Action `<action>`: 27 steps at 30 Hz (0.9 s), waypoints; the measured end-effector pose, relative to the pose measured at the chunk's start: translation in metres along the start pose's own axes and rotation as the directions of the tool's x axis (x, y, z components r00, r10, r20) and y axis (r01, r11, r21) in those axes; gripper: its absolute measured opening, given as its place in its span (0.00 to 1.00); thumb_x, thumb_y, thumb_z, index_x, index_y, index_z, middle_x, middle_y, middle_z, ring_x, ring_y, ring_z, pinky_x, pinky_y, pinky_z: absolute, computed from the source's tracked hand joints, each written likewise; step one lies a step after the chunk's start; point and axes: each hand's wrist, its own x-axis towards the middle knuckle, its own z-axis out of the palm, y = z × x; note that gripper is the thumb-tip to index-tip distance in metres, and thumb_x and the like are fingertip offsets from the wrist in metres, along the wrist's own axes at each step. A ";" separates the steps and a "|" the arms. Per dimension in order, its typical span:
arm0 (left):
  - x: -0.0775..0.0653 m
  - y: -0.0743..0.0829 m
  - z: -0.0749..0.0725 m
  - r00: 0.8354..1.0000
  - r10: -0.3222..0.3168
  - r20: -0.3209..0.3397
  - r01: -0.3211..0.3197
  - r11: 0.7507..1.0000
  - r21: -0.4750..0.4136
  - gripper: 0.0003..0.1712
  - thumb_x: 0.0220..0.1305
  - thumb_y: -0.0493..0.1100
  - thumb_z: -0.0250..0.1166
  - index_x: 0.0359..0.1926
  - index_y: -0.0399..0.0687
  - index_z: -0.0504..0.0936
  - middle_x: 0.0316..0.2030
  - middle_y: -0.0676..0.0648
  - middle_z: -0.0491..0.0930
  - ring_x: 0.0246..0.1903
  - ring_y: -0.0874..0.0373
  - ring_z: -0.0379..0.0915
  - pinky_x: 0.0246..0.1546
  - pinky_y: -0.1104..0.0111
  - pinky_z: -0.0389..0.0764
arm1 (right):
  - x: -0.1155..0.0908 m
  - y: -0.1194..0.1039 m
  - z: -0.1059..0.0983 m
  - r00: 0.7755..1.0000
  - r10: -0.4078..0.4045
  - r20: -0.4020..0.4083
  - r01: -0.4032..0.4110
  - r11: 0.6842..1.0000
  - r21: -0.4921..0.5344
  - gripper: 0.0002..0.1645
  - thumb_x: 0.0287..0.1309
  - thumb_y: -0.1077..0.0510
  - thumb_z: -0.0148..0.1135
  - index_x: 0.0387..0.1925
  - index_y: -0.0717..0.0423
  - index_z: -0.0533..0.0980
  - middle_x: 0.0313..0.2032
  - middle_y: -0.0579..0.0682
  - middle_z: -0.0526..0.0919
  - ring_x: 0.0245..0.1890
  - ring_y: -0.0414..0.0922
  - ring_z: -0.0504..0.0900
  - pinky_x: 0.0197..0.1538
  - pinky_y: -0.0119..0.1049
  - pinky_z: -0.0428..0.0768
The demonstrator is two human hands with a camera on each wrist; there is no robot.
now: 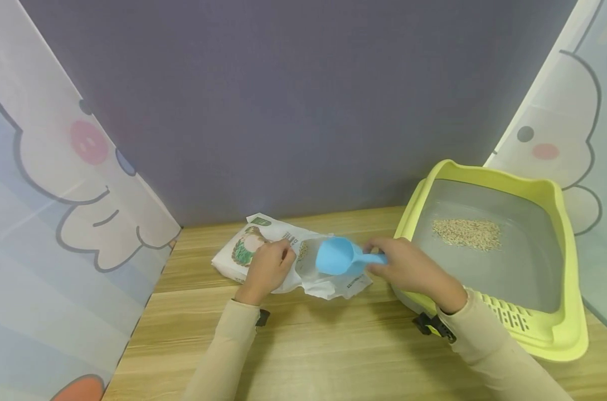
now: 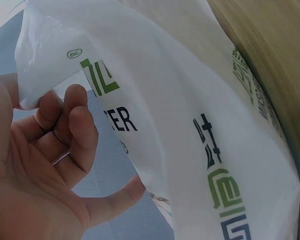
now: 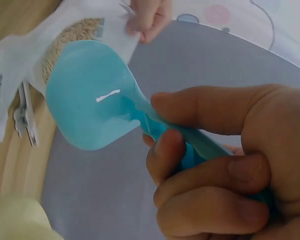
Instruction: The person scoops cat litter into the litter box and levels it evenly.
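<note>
My right hand (image 1: 408,264) grips the handle of a light blue scoop (image 1: 335,256), its fingers curled round it. The scoop's bowl is held over the open mouth of a white litter bag (image 1: 283,231) lying on its side; in the right wrist view the bowl (image 3: 85,95) shows a bare inside. Tan pellets (image 3: 72,37) show within the bag's mouth. My left hand (image 1: 268,267) pinches the edge of the bag's opening, and the left wrist view has the film (image 2: 45,60) caught between thumb and fingers.
To the right stands a yellow-rimmed litter box (image 1: 559,223) with a grey base and a patch of pellets (image 1: 467,233) in it. A wooden table (image 1: 303,356) lies beneath everything. A dark grey panel (image 1: 293,111) rises behind, with cartoon-printed panels on both sides.
</note>
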 end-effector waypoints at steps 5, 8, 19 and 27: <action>0.000 0.000 0.001 1.000 0.007 0.007 -0.007 1.000 0.010 0.17 0.68 0.39 0.53 0.20 0.52 0.65 0.15 0.55 0.62 0.17 0.62 0.56 0.21 0.69 0.61 | 0.014 -0.001 0.019 0.999 0.046 0.002 -0.046 0.998 -0.037 0.13 0.59 0.61 0.67 0.45 0.61 0.82 0.40 0.57 0.88 0.31 0.43 0.81 0.31 0.34 0.77; 0.000 0.000 0.001 1.000 0.006 0.010 -0.006 1.000 0.013 0.17 0.68 0.40 0.53 0.20 0.52 0.65 0.15 0.55 0.62 0.17 0.62 0.56 0.20 0.69 0.61 | 0.022 -0.003 0.028 0.998 0.054 -0.016 -0.055 0.995 -0.085 0.14 0.58 0.61 0.66 0.46 0.62 0.83 0.40 0.56 0.88 0.30 0.43 0.79 0.32 0.34 0.78; 0.001 0.000 0.001 0.998 0.060 0.022 -0.061 0.997 0.037 0.17 0.68 0.38 0.51 0.20 0.52 0.64 0.15 0.55 0.60 0.16 0.64 0.53 0.21 0.71 0.59 | 0.043 -0.009 0.043 0.995 0.090 -0.039 -0.096 0.982 -0.160 0.14 0.60 0.60 0.65 0.46 0.63 0.84 0.40 0.55 0.89 0.27 0.42 0.76 0.33 0.36 0.77; 0.000 0.002 0.003 0.997 0.076 0.027 -0.077 0.996 0.038 0.19 0.67 0.37 0.52 0.19 0.53 0.62 0.15 0.56 0.57 0.16 0.64 0.49 0.21 0.72 0.56 | 0.058 -0.009 0.046 0.994 0.097 -0.044 -0.104 0.977 -0.185 0.12 0.61 0.59 0.66 0.43 0.63 0.85 0.41 0.57 0.88 0.36 0.49 0.82 0.43 0.46 0.82</action>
